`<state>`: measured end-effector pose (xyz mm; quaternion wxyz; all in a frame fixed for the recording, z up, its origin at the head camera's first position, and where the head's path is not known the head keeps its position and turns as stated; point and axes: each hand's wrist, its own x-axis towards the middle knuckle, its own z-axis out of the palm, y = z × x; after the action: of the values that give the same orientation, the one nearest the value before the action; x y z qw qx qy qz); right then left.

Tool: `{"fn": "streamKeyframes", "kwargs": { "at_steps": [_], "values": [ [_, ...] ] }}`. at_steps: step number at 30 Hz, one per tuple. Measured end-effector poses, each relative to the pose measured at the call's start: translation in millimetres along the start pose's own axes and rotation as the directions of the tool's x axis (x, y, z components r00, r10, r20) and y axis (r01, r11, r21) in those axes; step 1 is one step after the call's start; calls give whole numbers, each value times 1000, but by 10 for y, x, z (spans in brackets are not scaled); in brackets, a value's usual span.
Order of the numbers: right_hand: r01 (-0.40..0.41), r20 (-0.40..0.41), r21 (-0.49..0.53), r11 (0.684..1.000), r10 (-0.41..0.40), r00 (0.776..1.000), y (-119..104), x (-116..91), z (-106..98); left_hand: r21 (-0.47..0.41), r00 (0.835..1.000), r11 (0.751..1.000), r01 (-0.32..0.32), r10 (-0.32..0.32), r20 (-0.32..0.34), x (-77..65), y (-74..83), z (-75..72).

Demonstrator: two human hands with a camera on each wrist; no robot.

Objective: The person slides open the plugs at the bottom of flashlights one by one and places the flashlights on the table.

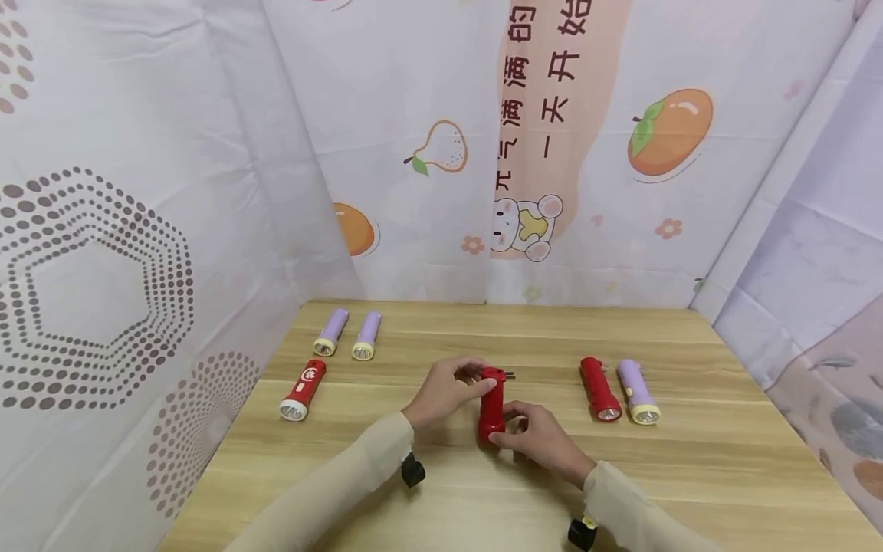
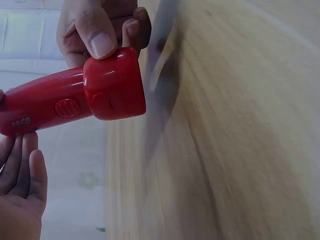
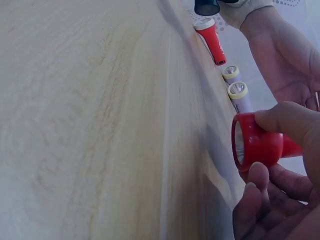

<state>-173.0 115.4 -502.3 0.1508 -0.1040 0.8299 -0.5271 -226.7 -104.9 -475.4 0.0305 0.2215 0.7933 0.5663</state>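
Both hands hold one red flashlight (image 1: 491, 406) above the middle of the table, its lens end toward the person and two metal plug prongs (image 1: 510, 376) sticking out to the right at the far end. My left hand (image 1: 451, 391) pinches the far end of the body. Lower down, my right hand (image 1: 541, 438) grips the lens head between thumb and fingers. In the left wrist view the flashlight's ridged switch (image 2: 67, 107) shows on the body. The right wrist view shows the round red head (image 3: 257, 142), its lens facing left.
On the wooden table (image 1: 441, 491), two purple flashlights (image 1: 332, 332) and a red-and-white flashlight (image 1: 303, 391) lie at left. At right lie a red flashlight (image 1: 600, 389) and a purple flashlight (image 1: 638, 392). Printed curtains (image 1: 414, 77) hang behind and along the sides.
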Motion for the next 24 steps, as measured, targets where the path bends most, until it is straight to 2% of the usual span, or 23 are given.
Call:
{"fn": "streamKeyframes", "kwargs": {
  "at_steps": [10,17,24],
  "values": [
    [-18,-36,69,997,21,999,0,-17,-20,-116,998,991,63,-66,-22,119,-104,24],
    [-31,-107,35,999,34,994,-10,-24,-18,-144,997,987,71,-73,-12,170,-109,61],
    [-77,-181,-34,996,69,981,2,-23,-49,-120,997,990,78,-81,-17,259,-135,163]
  ]
}}
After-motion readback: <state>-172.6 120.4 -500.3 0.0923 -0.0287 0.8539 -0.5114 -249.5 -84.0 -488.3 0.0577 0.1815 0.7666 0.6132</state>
